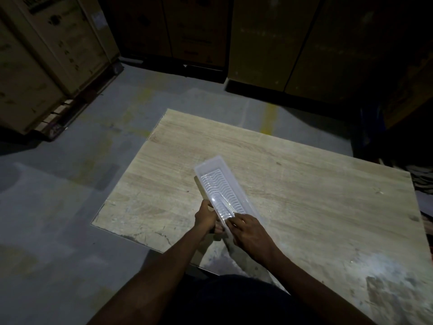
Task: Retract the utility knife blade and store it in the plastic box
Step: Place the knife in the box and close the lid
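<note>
A long translucent plastic box (212, 174) with a wavy ribbed bottom lies slanted on the wooden table (304, 184). My left hand (206, 218) grips the box's near left wall. My right hand (249, 233) rests at the box's near end, with its fingers curled over the rim and reaching inside. A thin pale strip lies along the box bottom by my right fingertips. I cannot tell whether it is the utility knife. The near end of the box is hidden under my hands.
The table's left edge and near left corner lie close to my hands, with grey concrete floor (58, 219) beyond. Large cardboard boxes (46, 55) on pallets stand at the far left and along the dark back. A whitish dusty patch (386, 277) marks the table's near right.
</note>
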Tool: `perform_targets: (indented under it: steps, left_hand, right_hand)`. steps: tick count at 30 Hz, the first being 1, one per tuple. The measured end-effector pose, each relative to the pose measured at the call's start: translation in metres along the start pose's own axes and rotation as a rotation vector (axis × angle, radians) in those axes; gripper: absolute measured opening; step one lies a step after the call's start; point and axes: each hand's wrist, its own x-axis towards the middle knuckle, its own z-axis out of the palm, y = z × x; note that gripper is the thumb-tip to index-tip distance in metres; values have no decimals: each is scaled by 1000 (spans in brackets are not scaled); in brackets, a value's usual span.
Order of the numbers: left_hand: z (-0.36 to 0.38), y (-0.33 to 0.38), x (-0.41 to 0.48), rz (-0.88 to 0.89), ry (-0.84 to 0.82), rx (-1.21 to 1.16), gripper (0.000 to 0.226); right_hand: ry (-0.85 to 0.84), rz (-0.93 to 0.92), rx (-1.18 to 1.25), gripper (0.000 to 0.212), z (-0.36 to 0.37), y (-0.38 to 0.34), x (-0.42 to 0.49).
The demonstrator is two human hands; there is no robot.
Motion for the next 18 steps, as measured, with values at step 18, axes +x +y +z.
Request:
perform_targets:
  steps: [18]
  left_hand:
    - [9, -21, -14, -97, -118, -117, 33]
  right_hand:
    - [124, 546, 336, 39, 10, 24, -19]
